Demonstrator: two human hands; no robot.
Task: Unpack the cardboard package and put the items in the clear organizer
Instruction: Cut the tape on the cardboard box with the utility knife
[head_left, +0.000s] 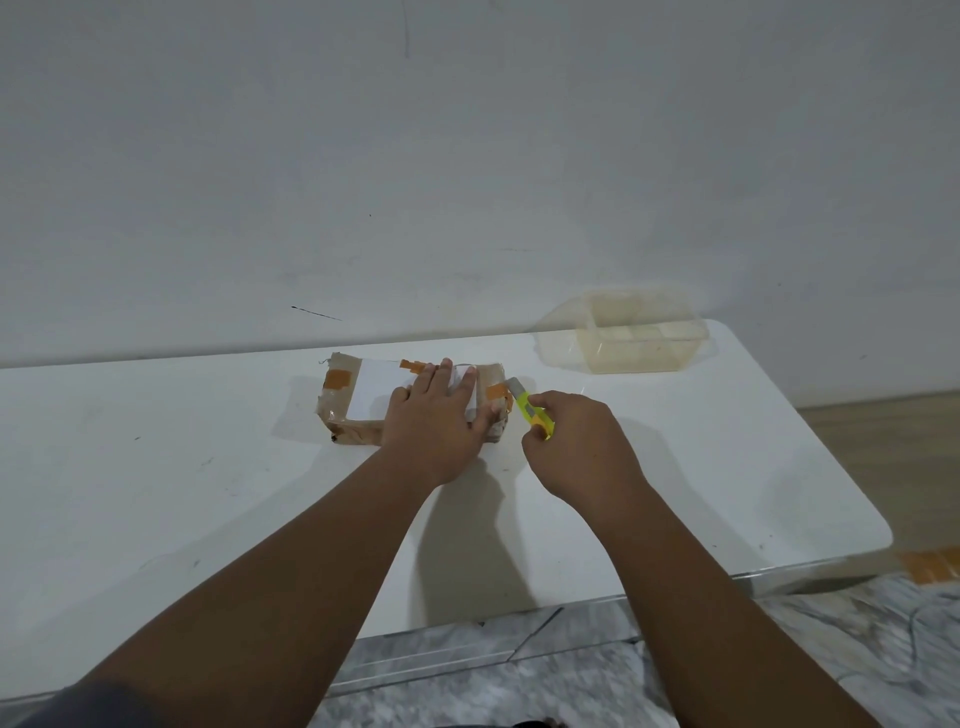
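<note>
Our right hand (576, 447) curls round a yellow utility knife (530, 410), its tip at the right end of the cardboard package (353, 395). Our left hand (436, 421) lies flat on the package's top, fingers straight. The taped package sits on the white table (156, 467), with the clear organizer (639, 338) well apart at the far right corner.

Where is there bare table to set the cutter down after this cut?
Widest free patch: the table left of the cardboard package, out to the left edge. Also bare: right of the cutter, in front of the clear organizer, to the right edge. Crowded: the package's right end, and beside the organizer where its lid lies.
</note>
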